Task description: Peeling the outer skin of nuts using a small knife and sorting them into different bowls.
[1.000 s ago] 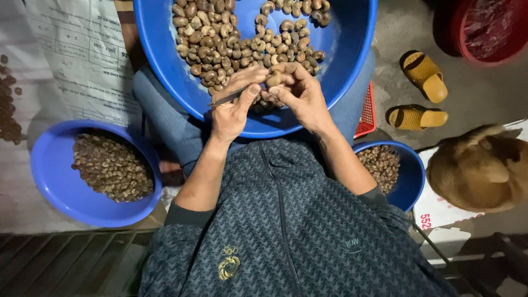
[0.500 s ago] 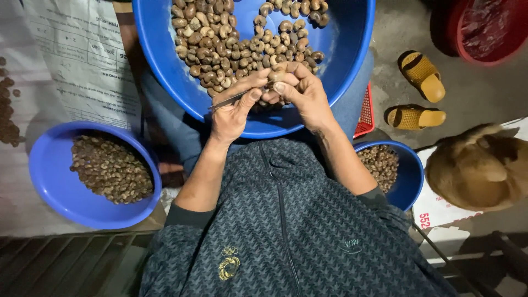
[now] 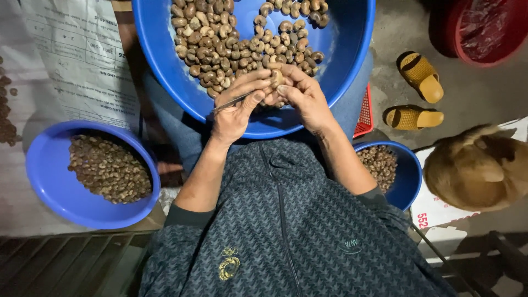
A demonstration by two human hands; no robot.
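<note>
At the bottom of the frame the person's dark patterned jacket (image 3: 286,220) fills the near view; from it both forearms run up to the centre, where the hands meet over the near rim of the large blue basin (image 3: 352,60); the left hand (image 3: 234,113) is curled shut around a thin metal blade (image 3: 231,101), thumb and forefinger pinching it so the tip points right; the right hand (image 3: 305,99) pinches a single cashew nut (image 3: 276,78) between thumb and fingertips, just at the blade's tip; judged by its look, the nut is light, hard and curved, its brown skin thin and brittle, so it likely rolls or slips if held loosely and the kernel may snap if squeezed at the ends; the broad flanks seem the safest place to grip; at middle left sits a smaller blue bowl (image 3: 44,181) of brown pieces, at middle right another blue bowl (image 3: 410,176) partly hidden by the arm; farther up, the heap of nuts (image 3: 231,38) lies in the basin; at upper right lie yellow sandals (image 3: 421,91).
</note>
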